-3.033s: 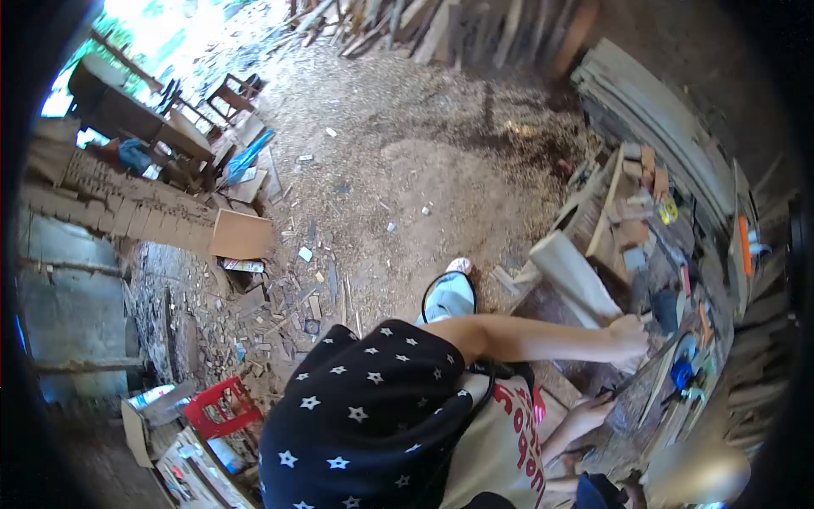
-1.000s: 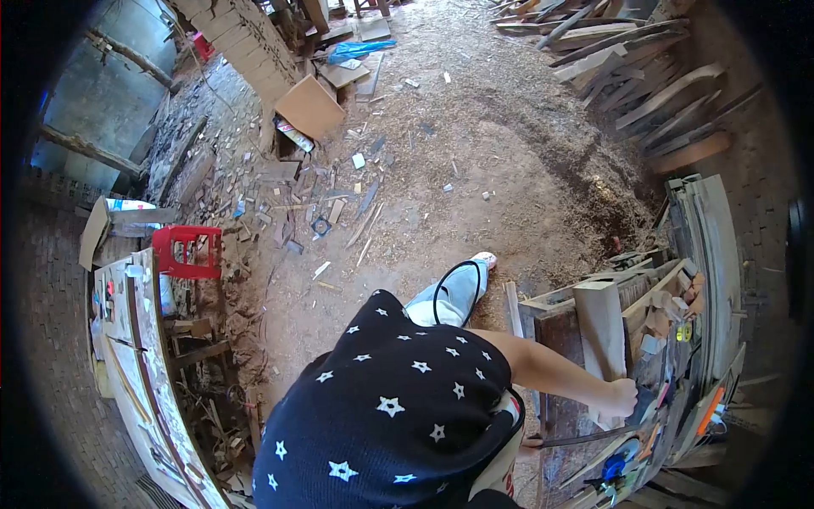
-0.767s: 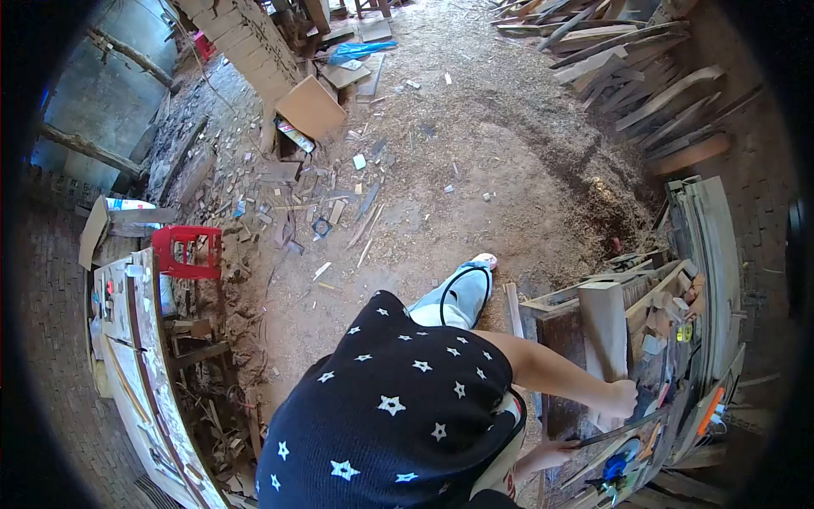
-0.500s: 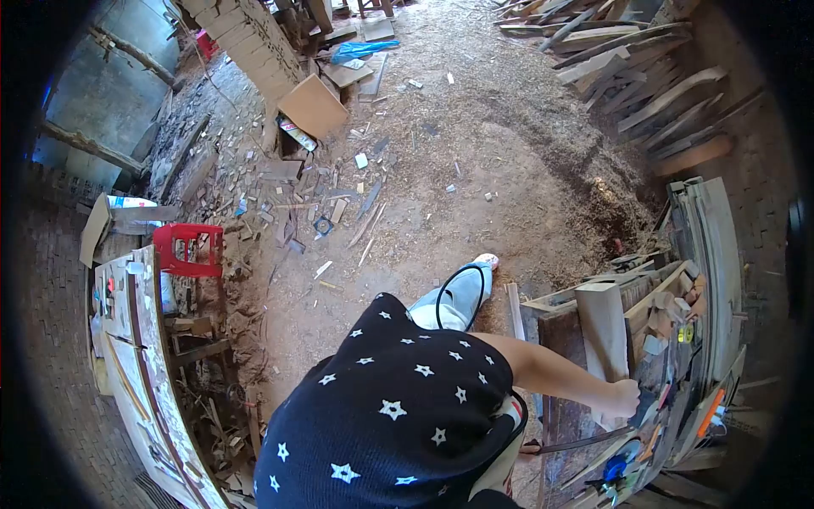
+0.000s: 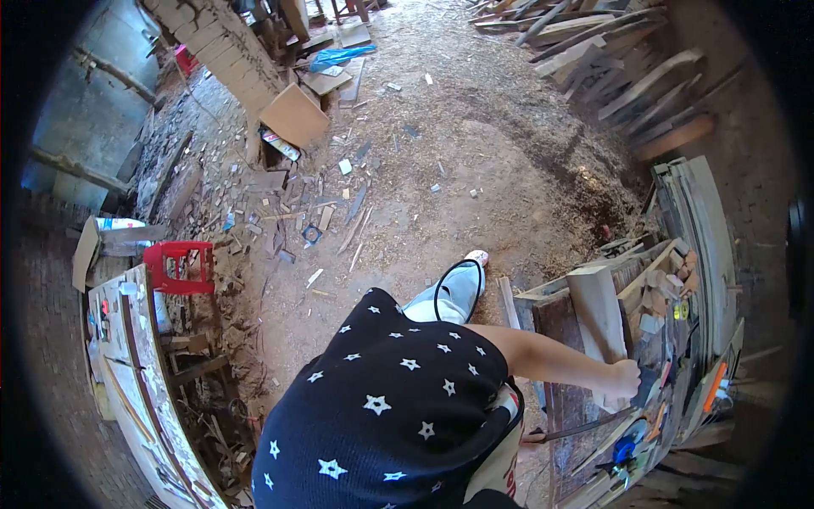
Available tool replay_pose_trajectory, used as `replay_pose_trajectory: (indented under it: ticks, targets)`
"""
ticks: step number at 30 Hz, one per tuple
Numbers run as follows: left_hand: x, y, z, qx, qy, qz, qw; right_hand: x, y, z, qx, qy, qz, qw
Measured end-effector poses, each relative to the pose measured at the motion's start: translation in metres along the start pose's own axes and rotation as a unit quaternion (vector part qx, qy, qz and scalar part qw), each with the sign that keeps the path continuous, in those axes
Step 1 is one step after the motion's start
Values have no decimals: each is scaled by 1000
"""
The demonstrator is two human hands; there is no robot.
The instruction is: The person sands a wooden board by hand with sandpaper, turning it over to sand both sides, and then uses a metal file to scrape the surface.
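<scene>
My right hand (image 5: 623, 379) is closed in a fist at the workbench on the right, overlapping the lower end of a thick pale wooden plank (image 5: 597, 310). Anything inside the fingers is hidden. Just below the fist, a long dark strip (image 5: 585, 427) slants across the bench. A blue tool (image 5: 624, 450) and a tape measure (image 5: 681, 310) lie farther right among wood pieces. My left hand is out of sight; the black star-patterned top (image 5: 381, 407) fills the lower middle.
Stacked boards (image 5: 704, 229) stand along the bench's right side. A black cord loop (image 5: 437, 293) hangs by my leg. At left are a red plastic stool (image 5: 178, 268) and a worn white table (image 5: 127, 339). Wood scraps litter the dirt floor (image 5: 407, 195); rough planks (image 5: 644, 93) pile up at far right.
The whole view has shifted a little, with the floor and bench sliding left. My right fist stays at the plank's lower end, its wrist slightly turned.
</scene>
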State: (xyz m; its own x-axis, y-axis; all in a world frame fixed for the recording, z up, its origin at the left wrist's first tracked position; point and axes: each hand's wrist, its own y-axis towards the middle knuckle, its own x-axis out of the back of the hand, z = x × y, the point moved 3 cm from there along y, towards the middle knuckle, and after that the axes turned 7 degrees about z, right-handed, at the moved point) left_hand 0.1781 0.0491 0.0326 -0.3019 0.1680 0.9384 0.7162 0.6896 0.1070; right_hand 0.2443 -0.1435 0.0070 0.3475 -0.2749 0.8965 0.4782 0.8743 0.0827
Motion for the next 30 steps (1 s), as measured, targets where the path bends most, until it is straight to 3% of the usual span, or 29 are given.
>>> replay_pose_trajectory:
  ticks: [4, 8, 10, 12, 30]
  targets:
    - [5, -5, -1, -17, 14, -5, 1000, 9, 11, 12, -31, -35, 80, 996]
    - [6, -6, 0, -5, 9, 11, 1000, -4, 21, 6, -20, 1, 76, 997]
    - [7, -7, 1, -9, 14, 13, 1000, -16, -14, 4, 40, 55, -51, 996]
    - [8, -6, 1, 4, 25, -6, 1000, -49, -8, -55, 2, 5, -46, 999]
    - [6, -1, 0, 9, 15, -9, 1000, -95, -9, -43, -14, 144, 103, 984]
